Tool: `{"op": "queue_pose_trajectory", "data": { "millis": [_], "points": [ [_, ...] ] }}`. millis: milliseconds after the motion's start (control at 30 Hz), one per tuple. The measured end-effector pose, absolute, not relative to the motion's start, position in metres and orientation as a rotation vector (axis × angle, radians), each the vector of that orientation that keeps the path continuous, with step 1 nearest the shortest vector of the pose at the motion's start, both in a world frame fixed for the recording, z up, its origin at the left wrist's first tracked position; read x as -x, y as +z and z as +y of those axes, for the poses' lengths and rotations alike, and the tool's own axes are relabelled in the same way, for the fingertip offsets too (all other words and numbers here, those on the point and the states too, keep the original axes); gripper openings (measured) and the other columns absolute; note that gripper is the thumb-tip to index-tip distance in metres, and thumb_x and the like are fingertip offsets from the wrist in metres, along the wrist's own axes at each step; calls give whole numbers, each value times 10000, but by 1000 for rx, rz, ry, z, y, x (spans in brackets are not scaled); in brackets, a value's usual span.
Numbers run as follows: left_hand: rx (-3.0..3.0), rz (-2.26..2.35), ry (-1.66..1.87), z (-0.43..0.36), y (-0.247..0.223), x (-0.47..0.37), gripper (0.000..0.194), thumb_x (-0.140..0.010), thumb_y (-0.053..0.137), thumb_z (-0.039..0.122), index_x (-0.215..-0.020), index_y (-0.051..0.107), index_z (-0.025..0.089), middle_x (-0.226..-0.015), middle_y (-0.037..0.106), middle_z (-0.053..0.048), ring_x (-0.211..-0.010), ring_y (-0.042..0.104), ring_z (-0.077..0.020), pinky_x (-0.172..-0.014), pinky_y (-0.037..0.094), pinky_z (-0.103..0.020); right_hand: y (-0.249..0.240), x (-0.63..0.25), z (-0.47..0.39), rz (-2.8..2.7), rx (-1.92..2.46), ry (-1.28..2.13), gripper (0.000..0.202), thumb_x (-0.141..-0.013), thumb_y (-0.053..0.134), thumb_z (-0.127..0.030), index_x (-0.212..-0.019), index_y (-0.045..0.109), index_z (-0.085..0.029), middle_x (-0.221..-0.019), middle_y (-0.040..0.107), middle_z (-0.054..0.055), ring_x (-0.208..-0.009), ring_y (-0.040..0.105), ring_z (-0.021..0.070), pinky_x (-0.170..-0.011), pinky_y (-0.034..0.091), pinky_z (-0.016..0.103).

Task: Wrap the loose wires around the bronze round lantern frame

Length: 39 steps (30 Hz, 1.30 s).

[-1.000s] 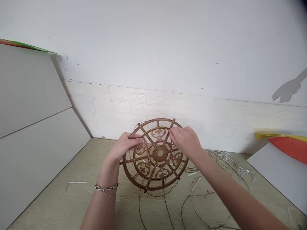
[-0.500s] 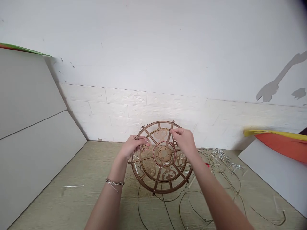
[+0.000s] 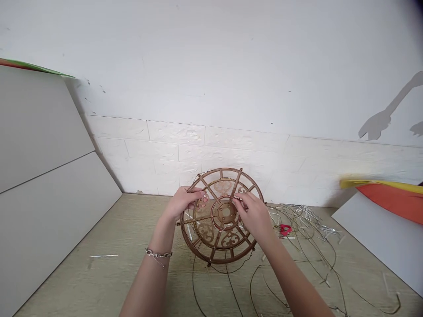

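Observation:
A round brown openwork frame (image 3: 215, 243), with spokes, scroll ornaments and a central hub, is held tilted above the table. At its upper left rim my left hand (image 3: 184, 203) grips it, thumb over the front and the other fingers partly hidden behind. A thin copper-coloured wire ring (image 3: 212, 215) circles the hub. My right hand (image 3: 251, 212) is closed in a pinch on this wire at the ring's upper right, in front of the spokes. Its fingers cover part of the hub's right side.
Loose thin wires (image 3: 299, 237) trail over the table (image 3: 139, 281) on the right and under the frame. Several silvery strips (image 3: 306, 212) and a red piece (image 3: 285, 229) lie there. A white wall stands behind, a white panel (image 3: 56, 220) at left, orange and yellow sheets (image 3: 390, 198) at right.
My right hand has moved down from the frame's upper middle ring to the wire ring near the hub. My left hand keeps its grip on the rim; the frame tilts slightly differently.

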<state>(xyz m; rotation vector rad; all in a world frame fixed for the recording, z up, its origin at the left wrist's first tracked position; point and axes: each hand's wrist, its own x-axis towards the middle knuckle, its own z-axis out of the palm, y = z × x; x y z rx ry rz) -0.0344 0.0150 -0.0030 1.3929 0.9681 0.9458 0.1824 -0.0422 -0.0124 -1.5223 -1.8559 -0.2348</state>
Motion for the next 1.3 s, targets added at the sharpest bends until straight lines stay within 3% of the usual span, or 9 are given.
{"op": "queue_pose_trajectory", "data": {
  "millis": [167,300,500,667,800,933,1100,1300],
  "points": [
    [-1372,986,945,16,-5,36,351,-620,666,406,-810,664,111,-772,681,-91,-580,548,-120,-446,307,-209,-16,-181,-42,-1938,1554,-295,173,-874,415,-228,-833,578,-189,-801,588,21,-764,542,146,-688,388,250],
    [-1386,1016,939,16,-4,39,363,-617,660,414,-808,661,106,-763,677,-97,-578,540,-125,-437,300,-208,-4,-178,-39,-2151,1572,-602,167,-860,427,-164,-806,585,-165,-778,580,36,-745,539,157,-694,370,270],
    [-1525,1016,922,16,-1,43,324,-656,613,425,-700,662,107,-699,645,-66,-525,460,-97,-428,270,-209,25,-153,-36,-2677,1493,-990,233,-716,440,43,-756,615,-106,-718,595,92,-691,552,212,-610,346,306],
    [-1532,1004,929,16,-2,45,326,-665,605,430,-703,662,111,-691,644,-64,-530,469,-98,-433,270,-207,32,-150,-32,-2513,1711,-621,195,-694,495,16,-694,635,-120,-710,636,88,-669,583,196,-576,356,280],
    [-1411,1044,968,18,-4,44,364,-632,638,423,-802,660,102,-770,673,-91,-580,531,-127,-451,310,-214,19,-163,-26,-2129,1837,-174,253,-832,453,-226,-699,662,-178,-699,659,37,-622,591,162,-517,383,246],
    [-1337,1051,983,19,-6,46,371,-607,661,423,-803,648,108,-792,677,-94,-631,581,-154,-472,348,-222,-7,-164,-28,-1621,1652,447,277,-813,466,-376,-841,693,-220,-852,689,12,-788,621,189,-698,462,301],
    [-1258,996,1007,19,-6,49,378,-589,683,430,-799,633,120,-801,674,-88,-622,600,-156,-491,393,-234,-24,-151,-49,-1460,1527,289,363,-816,457,-401,-1040,639,-182,-1029,646,67,-930,592,209,-820,445,333],
    [-1148,923,1078,19,-4,49,348,-595,708,367,-835,638,125,-771,677,-65,-592,603,-136,-513,450,-233,-39,-145,-82,-1574,1473,-3,284,-852,428,-322,-971,650,-191,-819,651,59,-721,579,171,-679,453,293]
  ]
}}
